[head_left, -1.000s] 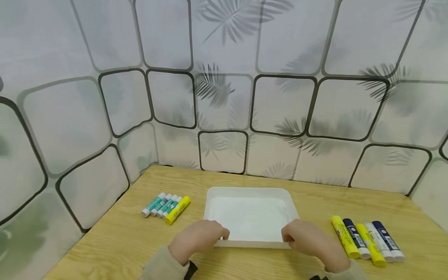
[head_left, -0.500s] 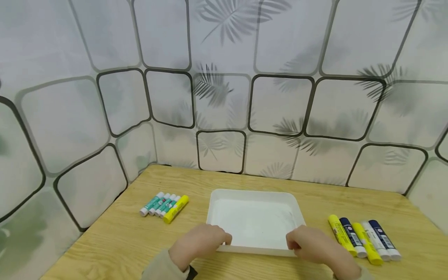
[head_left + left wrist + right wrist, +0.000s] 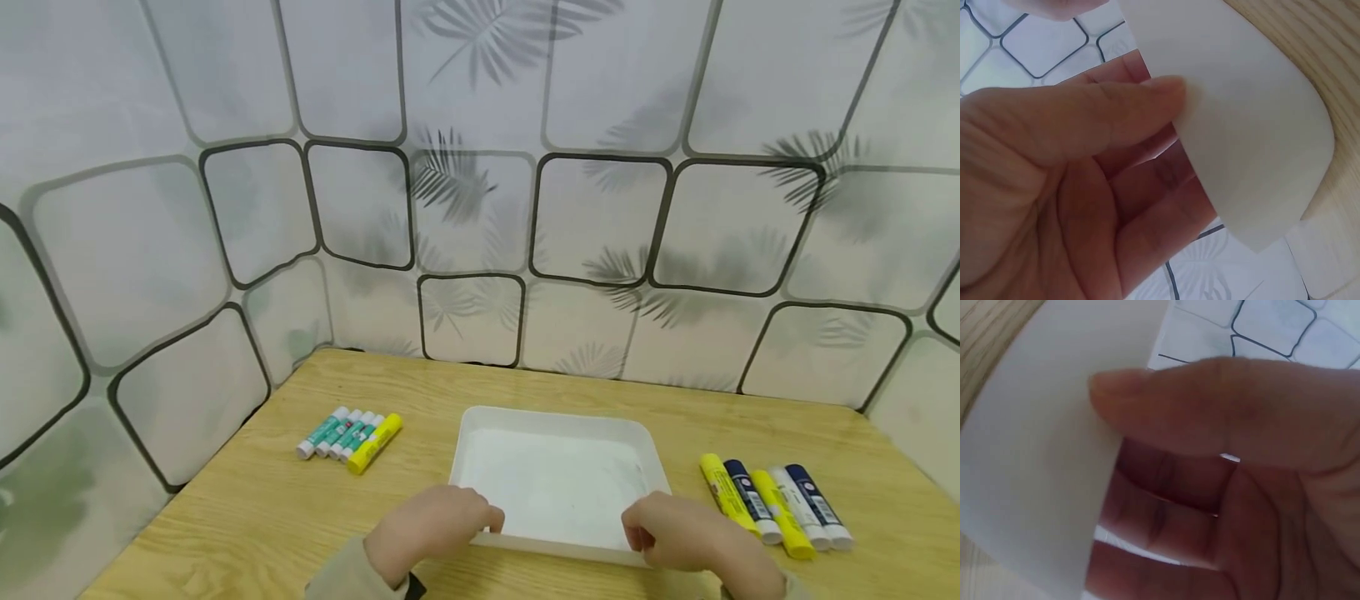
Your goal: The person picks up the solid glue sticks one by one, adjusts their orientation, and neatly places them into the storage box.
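A shallow white rectangular tray [image 3: 558, 475] lies on the wooden table, its near side turned slightly toward the right. My left hand [image 3: 442, 527] grips the near wall close to the left corner. In the left wrist view the thumb presses the outer face of the tray wall [image 3: 1254, 137], while the fingers pass behind it. My right hand [image 3: 693, 533] pinches the same wall near the right corner. The right wrist view has that thumb flat on the outside of the wall [image 3: 1035, 444], fingers curled over the inner side.
Left of the tray, several green-and-white glue sticks [image 3: 341, 433] lie side by side with a yellow one [image 3: 375, 444]. Right of it, yellow glue sticks [image 3: 782, 512], dark blue ones [image 3: 819, 504] and a white one lie in a row. A patterned curtain [image 3: 480, 217] borders the wooden table [image 3: 247, 500].
The tray has moved toward me and to the right, turning slightly, with both hands gripping it throughout. The glue sticks stay in their rows.
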Demonstrator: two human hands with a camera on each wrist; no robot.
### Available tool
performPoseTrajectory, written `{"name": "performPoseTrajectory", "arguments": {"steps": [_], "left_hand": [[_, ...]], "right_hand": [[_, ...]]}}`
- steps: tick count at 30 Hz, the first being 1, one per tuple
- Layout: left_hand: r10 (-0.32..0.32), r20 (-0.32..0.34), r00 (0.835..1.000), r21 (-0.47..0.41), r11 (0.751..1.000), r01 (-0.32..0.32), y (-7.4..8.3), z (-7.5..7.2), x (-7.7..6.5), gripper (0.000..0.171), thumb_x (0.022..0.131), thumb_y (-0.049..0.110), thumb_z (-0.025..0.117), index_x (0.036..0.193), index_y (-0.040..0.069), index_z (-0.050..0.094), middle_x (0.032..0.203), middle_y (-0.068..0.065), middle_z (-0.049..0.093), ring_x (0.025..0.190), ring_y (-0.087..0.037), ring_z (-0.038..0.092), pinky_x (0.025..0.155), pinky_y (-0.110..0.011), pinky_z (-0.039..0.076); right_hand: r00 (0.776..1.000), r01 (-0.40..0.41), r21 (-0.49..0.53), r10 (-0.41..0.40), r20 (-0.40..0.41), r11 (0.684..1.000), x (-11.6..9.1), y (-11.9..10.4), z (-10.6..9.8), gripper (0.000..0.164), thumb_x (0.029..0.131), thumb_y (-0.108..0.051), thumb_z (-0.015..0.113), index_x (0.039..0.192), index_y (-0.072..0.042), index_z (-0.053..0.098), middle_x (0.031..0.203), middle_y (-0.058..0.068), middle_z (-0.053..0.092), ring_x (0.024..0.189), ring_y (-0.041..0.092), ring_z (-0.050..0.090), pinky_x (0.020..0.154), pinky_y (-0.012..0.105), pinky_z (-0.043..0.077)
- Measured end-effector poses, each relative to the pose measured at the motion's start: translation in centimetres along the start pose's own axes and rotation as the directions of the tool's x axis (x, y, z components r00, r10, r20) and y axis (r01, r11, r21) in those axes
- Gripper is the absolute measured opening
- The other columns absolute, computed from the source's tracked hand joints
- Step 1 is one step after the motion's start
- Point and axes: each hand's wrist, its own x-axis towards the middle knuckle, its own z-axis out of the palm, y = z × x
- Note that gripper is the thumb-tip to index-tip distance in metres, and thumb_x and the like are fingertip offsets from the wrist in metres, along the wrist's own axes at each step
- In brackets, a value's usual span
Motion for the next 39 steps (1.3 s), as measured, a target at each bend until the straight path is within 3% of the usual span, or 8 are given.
{"name": "performPoseTrajectory", "arguments": {"steps": [12,23,27,30,33,36,39], "left_hand": [[-0.007,0.063,0.998,-0.072,0.997,0.012,0.4,-0.1,-0.2,0.027,0.083,0.001,0.058,0.097,0.024,0.064,0.081,0.012,0.058,0.067,-0.002,0.05,0.059,-0.021,0.043],[0.008,0.071,0.997,-0.112,0.994,0.0,0.5,-0.2,-0.5,0.024,0.082,0.001,0.058,0.093,0.022,0.064,0.077,0.012,0.057,0.064,-0.002,0.048,0.058,-0.021,0.043],[0.038,0.064,0.997,-0.112,0.993,-0.031,0.4,-0.1,-0.5,0.021,0.084,0.005,0.057,0.094,0.022,0.065,0.078,0.012,0.057,0.063,-0.001,0.047,0.057,-0.02,0.042],[0.065,0.057,0.996,-0.108,0.992,-0.059,0.4,0.0,-0.4,0.019,0.085,0.008,0.057,0.096,0.022,0.064,0.079,0.012,0.058,0.062,-0.001,0.046,0.057,-0.019,0.041],[0.077,0.053,0.996,-0.106,0.992,-0.071,0.3,0.1,-0.4,0.021,0.086,0.009,0.056,0.099,0.023,0.064,0.082,0.012,0.059,0.065,0.0,0.047,0.058,-0.018,0.041],[0.078,0.047,0.996,-0.095,0.993,-0.073,0.3,0.1,-0.3,0.023,0.085,0.009,0.057,0.101,0.024,0.064,0.085,0.012,0.059,0.069,0.001,0.05,0.059,-0.019,0.042],[0.075,0.042,0.996,-0.082,0.994,-0.072,0.4,0.0,-0.3,0.023,0.084,0.009,0.058,0.101,0.024,0.064,0.085,0.013,0.059,0.071,0.001,0.051,0.059,-0.019,0.043]], "right_hand": [[0.995,-0.075,0.072,0.07,0.071,0.995,-0.2,-0.2,0.2,0.021,0.071,0.002,0.063,0.07,-0.018,0.055,0.063,-0.007,0.049,0.057,0.008,0.043,0.052,0.024,0.038],[0.987,-0.138,0.047,0.133,0.085,0.989,-0.1,-1.0,0.0,0.021,0.07,0.004,0.063,0.068,-0.015,0.054,0.063,-0.004,0.048,0.057,0.009,0.043,0.053,0.024,0.037],[0.99,-0.111,0.066,0.104,0.099,0.992,-0.4,-1.0,-0.1,0.02,0.07,0.002,0.064,0.069,-0.015,0.054,0.064,-0.005,0.049,0.058,0.008,0.043,0.053,0.024,0.037],[0.995,-0.048,0.106,0.038,0.094,0.993,-0.7,-0.7,-0.5,0.017,0.072,-0.002,0.064,0.071,-0.016,0.055,0.065,-0.007,0.049,0.058,0.007,0.043,0.053,0.023,0.038],[0.998,0.035,0.149,-0.044,0.054,0.988,-1.1,0.0,-1.2,0.012,0.076,-0.006,0.062,0.074,-0.015,0.056,0.066,-0.009,0.049,0.059,0.005,0.044,0.052,0.022,0.039],[0.995,0.09,0.118,-0.084,-0.057,0.989,-1.5,1.0,-2.2,0.008,0.08,-0.007,0.06,0.078,-0.013,0.056,0.067,-0.009,0.049,0.059,0.004,0.044,0.052,0.022,0.04],[0.976,0.021,0.035,-0.013,-0.217,0.999,-1.9,2.1,-3.0,0.005,0.081,-0.007,0.06,0.081,-0.01,0.056,0.069,-0.007,0.05,0.061,0.006,0.045,0.052,0.025,0.041]]}}
